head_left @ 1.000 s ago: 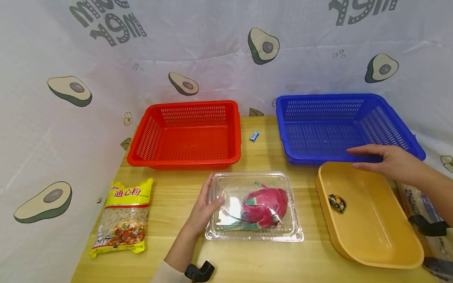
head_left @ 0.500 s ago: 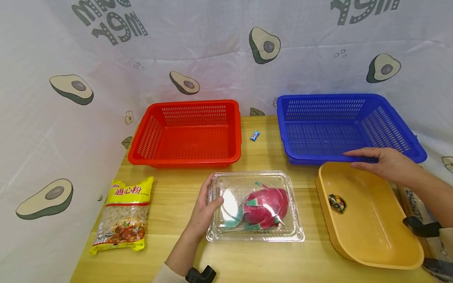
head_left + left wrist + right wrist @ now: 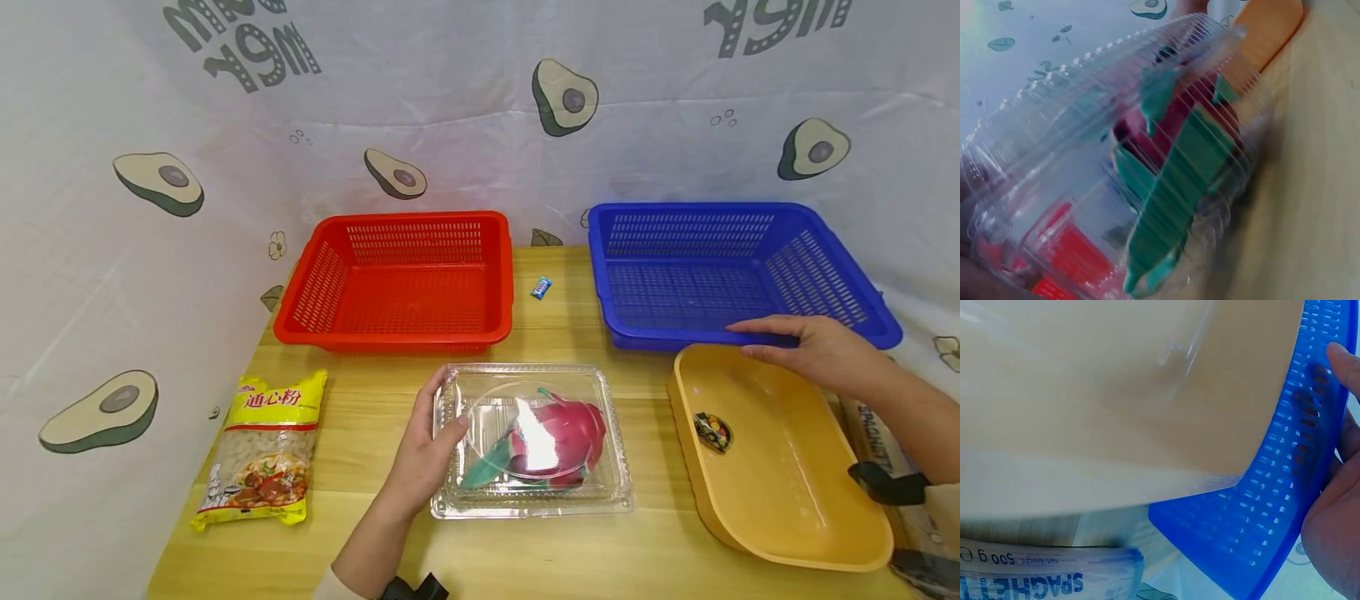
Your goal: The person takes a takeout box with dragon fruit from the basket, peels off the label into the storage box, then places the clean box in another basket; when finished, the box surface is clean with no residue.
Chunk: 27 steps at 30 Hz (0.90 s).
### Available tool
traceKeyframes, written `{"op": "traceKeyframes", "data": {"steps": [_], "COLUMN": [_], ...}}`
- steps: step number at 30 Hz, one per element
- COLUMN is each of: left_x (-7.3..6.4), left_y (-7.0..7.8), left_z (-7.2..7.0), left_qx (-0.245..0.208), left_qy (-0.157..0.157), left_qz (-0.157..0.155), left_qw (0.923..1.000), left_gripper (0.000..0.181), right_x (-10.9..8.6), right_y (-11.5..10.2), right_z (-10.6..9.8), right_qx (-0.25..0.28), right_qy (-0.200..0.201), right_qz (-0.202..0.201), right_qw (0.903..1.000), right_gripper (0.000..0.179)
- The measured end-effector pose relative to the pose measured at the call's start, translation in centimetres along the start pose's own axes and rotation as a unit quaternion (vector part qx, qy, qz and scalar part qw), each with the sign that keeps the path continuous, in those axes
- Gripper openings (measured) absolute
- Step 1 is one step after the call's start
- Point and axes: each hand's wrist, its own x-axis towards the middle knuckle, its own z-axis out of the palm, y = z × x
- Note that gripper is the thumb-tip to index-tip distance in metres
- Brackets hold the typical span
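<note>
My left hand [image 3: 426,457] grips the left edge of a clear plastic clamshell box [image 3: 480,392], thumb on the lid. Inside lies a pink dragon fruit [image 3: 581,433] with long green scales, also seen through the ribbed wall in the left wrist view. The box looks slightly tilted; its underside is hidden in the head view. My right hand [image 3: 821,350] pinches the near rim of the blue basket [image 3: 675,336]. In the right wrist view the thumb [image 3: 1346,365] lies on one side of that rim, with fingers showing through the slots.
A deep yellow tray [image 3: 772,475] stands below my right hand, close against the blue basket. Farther right lies a spaghetti packet [image 3: 877,437], partly hidden. A red basket [image 3: 393,340] stands back left, a macaroni bag [image 3: 262,454] front left, and a small blue wrapped sweet [image 3: 541,287] between the baskets.
My left hand has shifted the plastic box slightly left and tilted it, so more of the green scales shows. My right hand has stayed at the blue rim, nearly still.
</note>
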Motion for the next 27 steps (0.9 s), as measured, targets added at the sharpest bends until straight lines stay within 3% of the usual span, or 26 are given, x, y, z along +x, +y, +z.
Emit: {"op": "traceKeyframes", "data": {"steps": [10,16,21,27], "left_x": [-0.5,-0.1,1.6,5.2], "left_y": [2.8,5.6,8.6,11.2], "left_z": [-1.6,-2.1,-1.5,0.0], "left_qx": [0.006,-0.003,-0.015,-0.066], "left_qy": [0.024,0.041,0.055,0.065], "left_qz": [0.014,0.025,0.019,0.011], "left_qw": [0.9996,0.9988,0.9982,0.9957], "left_gripper": [0.071,0.066,0.067,0.067], "right_x": [-0.1,-0.1,-0.1,0.2], "right_y": [-0.1,0.0,0.2,0.5], "right_z": [0.3,0.4,0.3,0.3], "right_qx": [0.008,0.004,0.002,0.005], "right_qy": [-0.003,-0.002,-0.001,0.0], "right_qz": [0.007,0.007,0.008,0.006], "right_qw": [0.9999,1.0,1.0,1.0], "right_gripper": [0.059,0.059,0.061,0.063]}}
